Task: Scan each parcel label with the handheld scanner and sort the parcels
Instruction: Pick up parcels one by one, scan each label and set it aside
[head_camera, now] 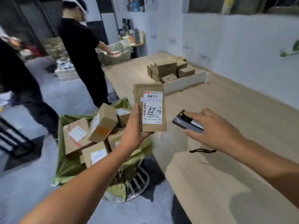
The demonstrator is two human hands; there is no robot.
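Left grip (pixel 134 126): thumb up the left edge, fingers behind and under, clamped on one parcel (pixel 150 110), held clear of the desk (pixel 242 110) and above the open sack (pixel 72 167) of unsorted boxes. Parcel long axis upright; label (pixel 153 104) faces me, print upside down. Right grip (pixel 213 126): pinching the scanner (pixel 186 122), forefinger laid along its top, thumb under its near side. The scanner is just to the right of the parcel and a little lower, apart from it. Its long axis runs diagonally, with the nose aimed up and left toward the parcel's lower right corner. Judgement: the nose points along the label's plane, not onto it. The next move should swing the nose round to meet the label face, or tilt the label rightward. The right grip is nearer for that.
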